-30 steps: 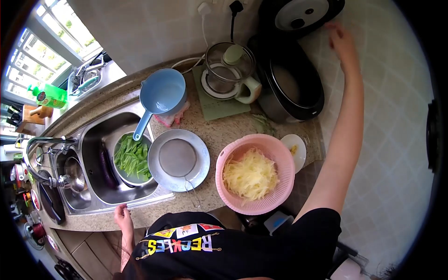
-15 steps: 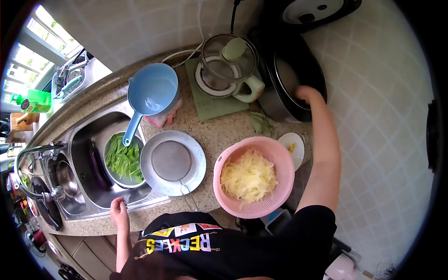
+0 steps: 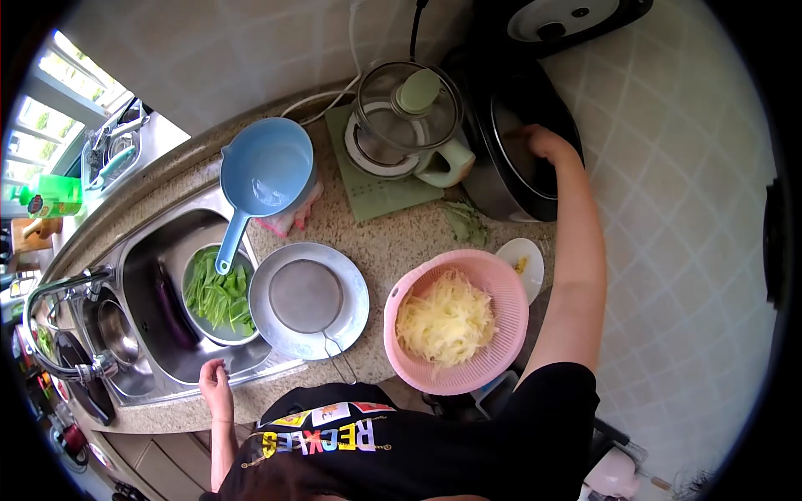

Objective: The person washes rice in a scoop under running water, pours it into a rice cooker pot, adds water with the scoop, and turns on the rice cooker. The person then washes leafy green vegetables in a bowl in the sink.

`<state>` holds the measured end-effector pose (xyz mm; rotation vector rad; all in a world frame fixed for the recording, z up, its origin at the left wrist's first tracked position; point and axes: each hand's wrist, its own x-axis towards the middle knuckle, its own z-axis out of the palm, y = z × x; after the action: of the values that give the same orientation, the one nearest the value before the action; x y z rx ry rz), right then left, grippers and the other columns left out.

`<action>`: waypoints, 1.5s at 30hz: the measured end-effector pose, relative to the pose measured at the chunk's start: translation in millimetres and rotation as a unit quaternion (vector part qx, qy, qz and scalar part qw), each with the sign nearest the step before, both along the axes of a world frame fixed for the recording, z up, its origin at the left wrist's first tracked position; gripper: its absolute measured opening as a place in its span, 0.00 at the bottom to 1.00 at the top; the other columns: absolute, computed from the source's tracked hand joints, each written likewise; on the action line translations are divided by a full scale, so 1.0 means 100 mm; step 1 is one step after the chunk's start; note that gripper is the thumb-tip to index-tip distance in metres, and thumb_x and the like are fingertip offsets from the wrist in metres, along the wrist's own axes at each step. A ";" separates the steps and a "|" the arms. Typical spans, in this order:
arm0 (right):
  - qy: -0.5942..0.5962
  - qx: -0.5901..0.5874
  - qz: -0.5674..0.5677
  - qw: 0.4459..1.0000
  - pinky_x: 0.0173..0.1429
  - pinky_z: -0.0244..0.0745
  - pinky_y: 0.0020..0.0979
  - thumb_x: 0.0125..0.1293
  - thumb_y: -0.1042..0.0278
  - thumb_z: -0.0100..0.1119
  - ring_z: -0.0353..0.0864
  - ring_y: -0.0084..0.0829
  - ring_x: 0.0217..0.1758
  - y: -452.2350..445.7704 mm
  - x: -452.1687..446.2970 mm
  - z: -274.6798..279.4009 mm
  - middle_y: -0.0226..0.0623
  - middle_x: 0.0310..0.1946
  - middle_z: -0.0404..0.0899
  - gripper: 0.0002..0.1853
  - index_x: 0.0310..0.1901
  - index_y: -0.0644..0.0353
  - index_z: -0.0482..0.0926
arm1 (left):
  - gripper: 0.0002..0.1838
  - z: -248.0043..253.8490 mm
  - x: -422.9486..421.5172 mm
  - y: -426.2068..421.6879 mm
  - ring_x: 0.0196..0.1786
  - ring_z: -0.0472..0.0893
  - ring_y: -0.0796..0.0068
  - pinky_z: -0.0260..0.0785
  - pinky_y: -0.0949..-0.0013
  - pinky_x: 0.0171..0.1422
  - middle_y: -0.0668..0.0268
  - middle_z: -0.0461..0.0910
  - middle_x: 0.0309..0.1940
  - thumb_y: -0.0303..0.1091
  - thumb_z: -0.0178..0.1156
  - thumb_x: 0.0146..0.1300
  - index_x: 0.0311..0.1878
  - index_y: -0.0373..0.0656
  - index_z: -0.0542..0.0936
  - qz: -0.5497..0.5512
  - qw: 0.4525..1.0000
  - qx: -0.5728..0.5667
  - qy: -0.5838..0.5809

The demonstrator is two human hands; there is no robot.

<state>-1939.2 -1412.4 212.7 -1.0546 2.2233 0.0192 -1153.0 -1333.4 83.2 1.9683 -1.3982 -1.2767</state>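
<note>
My right hand (image 3: pixel 547 144) reaches into the open black rice cooker (image 3: pixel 522 196), at the right side of its inner pot; its fingertips are partly hidden against the dark inside. My left hand (image 3: pixel 215 380) hangs over the counter's front edge near the sink, fingers curled, and what they hold, if anything, is too small to tell. A pink colander (image 3: pixel 511 338) with pale shreds (image 3: pixel 447 321) sits at the front of the counter. Beside it, a small white plate (image 3: pixel 535 280) carries yellow bits. The cooker's lid (image 3: pixel 564 21) stands raised.
A metal sieve (image 3: pixel 306 296) lies on a light bowl (image 3: pixel 355 288). Left of it, the sink (image 3: pixel 146 275) holds an eggplant (image 3: pixel 173 309) and a bowl of greens (image 3: pixel 219 292). Behind are a blue ladle (image 3: pixel 267 167) and a glass kettle (image 3: pixel 401 125) on a green mat (image 3: pixel 368 192).
My right hand came down from beside the raised lid into the cooker, then shifted slightly up and left. The left hand stays near the sink. The view has shifted a little.
</note>
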 end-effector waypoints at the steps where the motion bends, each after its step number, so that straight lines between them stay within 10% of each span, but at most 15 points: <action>1: 0.015 0.023 0.059 0.998 0.56 0.71 0.34 0.59 0.75 0.50 0.77 0.38 0.52 0.00 -0.07 -0.07 0.43 0.53 0.77 0.20 0.53 0.49 0.79 | 0.06 0.00 0.02 0.00 0.28 0.72 0.84 0.67 0.79 0.35 0.71 0.75 0.28 0.21 0.51 0.61 0.38 0.38 0.77 -0.017 1.000 -0.012 -0.011; 6: 0.105 0.135 0.091 0.981 0.53 0.71 0.29 0.52 0.85 0.42 0.77 0.34 0.52 -0.03 -0.56 -0.71 0.37 0.54 0.77 0.30 0.54 0.45 0.78 | 0.06 -0.05 0.09 -0.02 0.27 0.73 0.83 0.67 0.79 0.32 0.71 0.75 0.27 0.21 0.50 0.61 0.37 0.38 0.77 -0.016 1.000 -0.015 -0.004; 12: 0.129 0.151 0.088 0.976 0.56 0.69 0.31 0.65 0.67 0.51 0.77 0.36 0.53 -0.13 -0.11 -0.36 0.37 0.54 0.77 0.16 0.54 0.45 0.78 | 0.05 -0.05 0.01 0.01 0.28 0.73 0.84 0.69 0.79 0.33 0.71 0.75 0.28 0.22 0.51 0.63 0.39 0.39 0.76 -0.008 1.000 0.010 0.024; 20: -0.039 -0.137 -0.076 0.987 0.54 0.70 0.31 0.58 0.75 0.48 0.78 0.38 0.48 0.17 -0.11 -0.20 0.42 0.47 0.80 0.19 0.49 0.52 0.81 | 0.06 -0.07 0.03 0.02 0.27 0.74 0.83 0.69 0.79 0.33 0.70 0.76 0.28 0.22 0.50 0.63 0.39 0.38 0.77 -0.011 0.999 -0.008 0.041; 22: 0.179 0.013 0.100 0.979 0.48 0.72 0.37 0.55 0.72 0.51 0.80 0.41 0.43 0.23 0.02 -0.10 0.43 0.36 0.82 0.10 0.36 0.58 0.82 | 0.06 -0.08 0.06 0.03 0.27 0.75 0.83 0.69 0.79 0.33 0.69 0.76 0.28 0.22 0.51 0.62 0.39 0.37 0.77 -0.008 0.999 -0.005 0.048; 25: 0.168 -0.137 0.034 0.976 0.54 0.71 0.37 0.58 0.65 0.54 0.78 0.46 0.47 0.27 0.16 0.27 0.46 0.40 0.81 0.11 0.40 0.55 0.83 | 0.06 -0.02 0.02 0.01 0.28 0.75 0.82 0.69 0.79 0.33 0.68 0.77 0.29 0.22 0.51 0.62 0.39 0.37 0.77 -0.025 0.999 -0.016 0.043; 32: 0.477 -0.349 -0.045 0.805 0.43 0.71 0.42 0.60 0.56 0.56 0.79 0.46 0.38 -0.03 0.96 1.68 0.40 0.32 0.81 0.11 0.32 0.54 0.80 | 0.06 -0.07 0.07 0.05 0.29 0.75 0.82 0.69 0.79 0.34 0.68 0.76 0.31 0.21 0.51 0.61 0.38 0.37 0.77 -0.016 0.997 -0.034 0.060; 36: 0.475 -0.578 0.073 0.660 0.51 0.70 0.44 0.65 0.54 0.51 0.75 0.43 0.50 -0.52 1.07 2.24 0.39 0.44 0.79 0.14 0.43 0.53 0.79 | 0.05 -0.08 0.08 0.12 0.29 0.75 0.82 0.69 0.79 0.34 0.68 0.75 0.30 0.21 0.51 0.61 0.37 0.36 0.77 -0.009 0.996 -0.049 0.068; 39: 0.491 -0.574 0.241 0.609 0.54 0.68 0.45 0.66 0.55 0.51 0.73 0.40 0.54 -0.94 1.19 2.53 0.36 0.49 0.76 0.15 0.49 0.52 0.77 | 0.06 -0.03 0.09 0.18 0.29 0.74 0.82 0.69 0.79 0.34 0.69 0.75 0.30 0.20 0.51 0.60 0.36 0.36 0.77 -0.018 0.995 -0.074 0.069; 45: 0.671 -0.373 0.160 0.621 0.69 0.47 0.57 0.68 0.38 0.37 0.62 0.36 0.66 -1.18 1.09 2.20 0.32 0.55 0.73 0.28 0.51 0.51 0.77 | 0.06 0.05 0.14 0.36 0.30 0.74 0.83 0.69 0.78 0.35 0.69 0.76 0.30 0.21 0.51 0.61 0.37 0.37 0.78 0.029 0.994 -0.069 0.083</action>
<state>-1830.2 -1530.1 432.7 -2.5000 3.4060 0.0564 -1138.7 -1297.1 87.9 1.7563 -1.3026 -1.2514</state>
